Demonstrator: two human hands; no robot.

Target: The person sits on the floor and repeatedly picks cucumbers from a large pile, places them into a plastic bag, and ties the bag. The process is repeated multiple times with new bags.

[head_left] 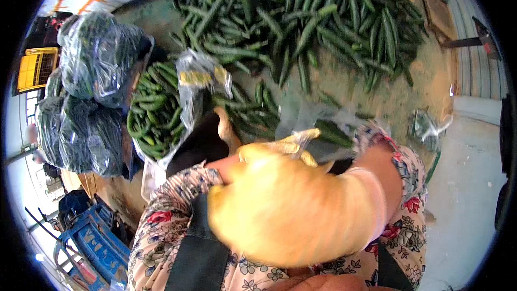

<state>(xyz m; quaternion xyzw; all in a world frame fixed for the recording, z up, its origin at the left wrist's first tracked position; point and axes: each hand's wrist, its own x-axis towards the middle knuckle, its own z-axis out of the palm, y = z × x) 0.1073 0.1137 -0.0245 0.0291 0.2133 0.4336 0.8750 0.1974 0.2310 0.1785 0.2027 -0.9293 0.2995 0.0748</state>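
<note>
My left hand [264, 150], in a yellow glove, pinches the edge of a clear plastic bag [301, 112] in front of me. A dark green cucumber [333, 133] shows in or under the bag's film. Close to the camera, my right hand [291, 210] crosses my chest in a matching yellow glove. It is smeared by motion and covers part of the left hand. The right hand's fingers are hidden, so I cannot see whether they hold anything. Several more cucumbers [250, 113] lie just left of the bag.
A big heap of cucumbers [301, 16] covers the far side of the green table [425, 83]. At left stand a bag-lined container of curved cucumbers [156, 110] and stacked full plastic bags [97, 56]. A tied clear bag [428, 129] sits right; a blue cart [89, 242] stands lower left.
</note>
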